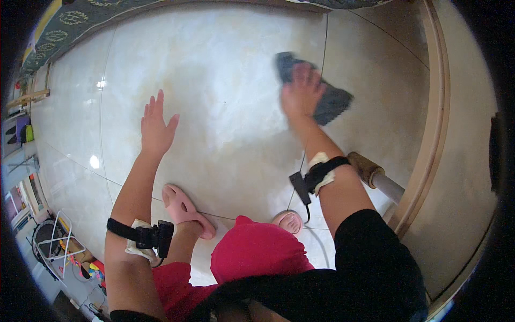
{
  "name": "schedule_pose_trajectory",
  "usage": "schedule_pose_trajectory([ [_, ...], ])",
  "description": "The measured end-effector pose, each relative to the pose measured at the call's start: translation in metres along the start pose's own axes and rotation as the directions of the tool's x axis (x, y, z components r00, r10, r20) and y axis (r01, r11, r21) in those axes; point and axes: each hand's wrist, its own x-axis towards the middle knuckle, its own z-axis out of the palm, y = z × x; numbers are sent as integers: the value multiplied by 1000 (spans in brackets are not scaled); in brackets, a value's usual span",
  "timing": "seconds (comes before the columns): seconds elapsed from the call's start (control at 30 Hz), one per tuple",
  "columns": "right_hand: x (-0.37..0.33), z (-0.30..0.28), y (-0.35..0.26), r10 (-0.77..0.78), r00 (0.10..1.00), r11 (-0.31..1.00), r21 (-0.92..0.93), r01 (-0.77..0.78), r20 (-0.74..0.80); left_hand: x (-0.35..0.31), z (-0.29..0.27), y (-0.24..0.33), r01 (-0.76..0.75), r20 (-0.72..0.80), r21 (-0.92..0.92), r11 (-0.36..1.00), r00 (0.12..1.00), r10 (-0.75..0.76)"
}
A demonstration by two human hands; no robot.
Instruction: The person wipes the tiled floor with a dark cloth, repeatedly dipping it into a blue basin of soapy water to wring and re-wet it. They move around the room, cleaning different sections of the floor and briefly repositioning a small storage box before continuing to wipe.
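Right hand: right hand [301, 92] pressed flat on a dark cloth [330, 99], fingers spread over it, not curled around it.
Left hand: left hand [156, 124] open, fingers apart, holding nothing; whether the palm touches the floor cannot be told.
Cloth position: on the floor [225, 107], beside a grout line, near the wooden threshold [437, 123].
Cloth material: soft, dark grey, crumpled, irregular outline; blurred.
Floor material: glossy pale tiles, marbled, hard, reflecting lamps.
Footwear: pink slipper [185, 209], smooth moulded foam, on the left foot.
Risk 1: cloth may bunch or slide out from under the palm, as nothing clamps it.
Risk 2: glossy tile offers little grip; the crouched person may slip.
Risk 3: the pipe end [370, 172] near the right forearm could be knocked.
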Motion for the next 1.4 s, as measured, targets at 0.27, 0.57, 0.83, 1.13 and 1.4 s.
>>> schedule_pose_trajectory([
  [0.27,-54,28,-126,-871,490,454,332,827,-28,0,1,-2,-121,-60,117,986,990,129],
  [0.57,-114,31,12,-310,951,874,390,291,-14,7,-2,-10,-136,-40,223,965,988,148],
  [0.83,-284,17,104,-395,904,897,284,339,166,11,-5,37,-363,-14,206,909,927,374],
  [1.13,-416,57,199,631,711,664,258,-702,312,-1,-8,85,-546,11,198,814,832,555],
  [1.4,-459,30,249,663,611,532,301,-791,432,2,3,60,-695,210,260,670,719,663],
])
